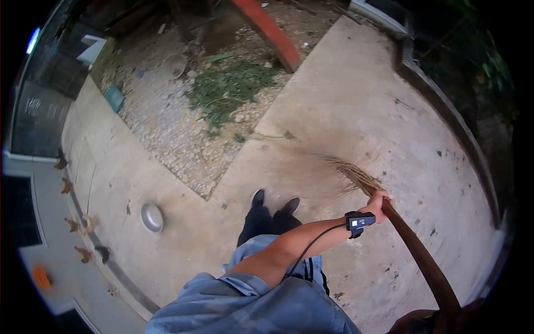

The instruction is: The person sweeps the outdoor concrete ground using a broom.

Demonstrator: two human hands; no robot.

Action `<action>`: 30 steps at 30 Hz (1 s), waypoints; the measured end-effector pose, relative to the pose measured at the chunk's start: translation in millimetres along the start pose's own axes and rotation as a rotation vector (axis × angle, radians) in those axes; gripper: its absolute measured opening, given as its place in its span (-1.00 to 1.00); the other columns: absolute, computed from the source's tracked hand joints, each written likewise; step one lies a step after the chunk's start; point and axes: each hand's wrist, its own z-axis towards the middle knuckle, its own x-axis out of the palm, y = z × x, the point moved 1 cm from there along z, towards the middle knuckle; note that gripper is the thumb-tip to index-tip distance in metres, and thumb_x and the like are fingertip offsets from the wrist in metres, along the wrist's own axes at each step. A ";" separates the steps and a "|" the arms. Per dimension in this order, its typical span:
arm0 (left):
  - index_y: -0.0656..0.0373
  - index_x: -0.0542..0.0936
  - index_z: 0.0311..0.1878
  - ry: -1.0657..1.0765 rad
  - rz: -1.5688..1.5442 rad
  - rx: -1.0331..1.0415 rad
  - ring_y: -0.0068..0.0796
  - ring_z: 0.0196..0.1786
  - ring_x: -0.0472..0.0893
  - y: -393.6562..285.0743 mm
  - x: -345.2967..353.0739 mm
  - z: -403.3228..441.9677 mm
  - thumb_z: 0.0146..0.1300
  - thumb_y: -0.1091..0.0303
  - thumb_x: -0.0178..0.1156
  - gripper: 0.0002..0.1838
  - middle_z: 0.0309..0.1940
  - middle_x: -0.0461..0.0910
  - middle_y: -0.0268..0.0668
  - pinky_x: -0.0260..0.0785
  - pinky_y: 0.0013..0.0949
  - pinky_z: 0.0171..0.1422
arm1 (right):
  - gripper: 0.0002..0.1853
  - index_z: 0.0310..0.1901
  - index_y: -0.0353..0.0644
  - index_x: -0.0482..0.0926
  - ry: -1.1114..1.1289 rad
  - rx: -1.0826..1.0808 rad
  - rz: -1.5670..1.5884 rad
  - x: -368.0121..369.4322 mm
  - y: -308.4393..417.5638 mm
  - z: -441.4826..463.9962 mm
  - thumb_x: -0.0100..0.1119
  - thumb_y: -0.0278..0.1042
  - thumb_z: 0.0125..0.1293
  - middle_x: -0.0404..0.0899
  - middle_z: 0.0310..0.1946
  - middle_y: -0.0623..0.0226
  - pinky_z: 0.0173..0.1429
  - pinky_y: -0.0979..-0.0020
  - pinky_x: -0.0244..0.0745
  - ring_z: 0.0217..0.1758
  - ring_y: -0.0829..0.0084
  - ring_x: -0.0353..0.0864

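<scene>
My left hand (379, 206) is closed around a twig broom (414, 245), low on its long brown handle just above the bristles. A wristband with a small device and a cable is strapped to this arm. The broom's bristles (359, 175) point up and left over the concrete; their tips are smeared by motion. At the dark lower right edge, my right hand (425, 323) is around the upper end of the handle, partly cut off and in shadow. Loose stems and leaves lie near the bristle tips, at the concrete's edge.
A metal bowl (152, 217) sits on the concrete (183, 256) at left. Several chickens (83, 254) are along the left wall. Green cuttings (231, 89) lie on gravel (161, 133) ahead, near a red beam (272, 36). A low curb (445, 114) bounds the right side.
</scene>
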 end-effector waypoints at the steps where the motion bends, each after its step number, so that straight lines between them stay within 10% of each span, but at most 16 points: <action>1: 0.09 0.35 -0.57 0.039 0.052 -0.001 -0.44 -0.61 0.40 18.2 12.5 -5.5 -0.17 0.41 0.08 -0.90 -0.71 0.35 -0.35 0.29 -0.41 -0.48 | -0.90 -0.58 -0.15 0.17 0.015 -0.040 -0.003 -10.5 8.8 2.9 -0.12 -0.45 -0.06 0.19 -0.77 0.36 -0.71 0.45 0.25 -0.74 0.47 0.30; 6: 0.05 0.32 -0.62 0.169 -0.040 -0.038 -0.52 -0.61 0.36 67.5 26.9 -24.5 -0.13 0.39 0.06 -0.89 -0.71 0.32 -0.42 0.27 -0.44 -0.48 | -0.89 -0.58 -0.14 0.19 -0.030 -0.075 0.030 -77.1 40.7 -10.6 -0.16 -0.38 -0.01 0.21 -0.78 0.44 -0.68 0.46 0.28 -0.76 0.56 0.27; 15: 0.09 0.33 -0.49 0.173 0.021 -0.126 -0.44 -0.42 0.44 127.3 53.0 -105.5 0.02 0.33 0.04 -0.89 -0.61 0.38 -0.37 0.32 -0.40 -0.20 | -0.78 -0.68 -0.04 0.19 -0.738 0.294 -0.028 -237.8 58.5 -64.7 -0.19 -0.33 0.09 0.09 -0.76 0.55 -0.53 0.53 0.14 -0.71 0.61 0.13; 20: 0.11 0.34 -0.54 0.231 -0.047 -0.046 -0.41 -0.44 0.42 92.6 24.3 -42.0 -0.03 0.33 0.06 -0.87 -0.62 0.38 -0.36 0.33 -0.38 -0.21 | -0.83 -0.63 -0.08 0.17 -0.546 0.324 0.128 -192.6 17.2 -78.5 -0.20 -0.34 0.07 0.07 -0.79 0.49 -0.55 0.51 0.15 -0.74 0.58 0.12; 22: 0.13 0.34 -0.56 0.143 -0.067 0.013 -0.41 -0.46 0.42 63.5 9.5 -7.1 -0.05 0.33 0.06 -0.86 -0.63 0.38 -0.37 0.34 -0.37 -0.25 | -0.87 -0.38 -0.01 0.08 -0.570 0.380 0.187 -194.7 10.9 -104.2 -0.21 -0.28 0.12 0.03 -0.49 0.53 -0.34 0.54 0.13 -0.46 0.63 0.10; 24: 0.13 0.35 -0.56 0.084 -0.014 -0.033 -0.44 -0.47 0.43 35.5 -1.6 11.6 -0.05 0.36 0.07 -0.88 -0.62 0.39 -0.37 0.37 -0.41 -0.27 | -0.72 -0.12 0.05 -0.02 -0.687 0.432 0.542 -227.5 7.8 -150.3 -0.22 -0.23 0.18 -0.01 -0.19 0.56 -0.13 0.56 0.11 -0.18 0.68 0.09; 27: 0.13 0.35 -0.55 0.065 -0.032 -0.047 -0.47 -0.45 0.45 31.0 -1.5 15.2 -0.06 0.39 0.08 -0.89 -0.60 0.40 -0.37 0.40 -0.47 -0.27 | -0.43 0.26 0.15 -0.15 -1.117 0.124 1.939 -289.6 8.4 -226.6 -0.24 -0.14 0.26 -0.07 0.26 0.61 0.19 0.60 0.07 0.23 0.75 0.06; 30: 0.12 0.36 -0.54 0.076 -0.033 -0.008 -0.49 -0.44 0.46 37.0 1.3 10.4 -0.06 0.41 0.09 -0.90 -0.59 0.40 -0.37 0.42 -0.50 -0.27 | -0.44 0.26 0.18 -0.09 -0.906 -0.234 3.065 -212.5 7.9 -178.4 -0.20 -0.12 0.24 -0.08 0.26 0.62 0.21 0.61 0.02 0.26 0.75 0.01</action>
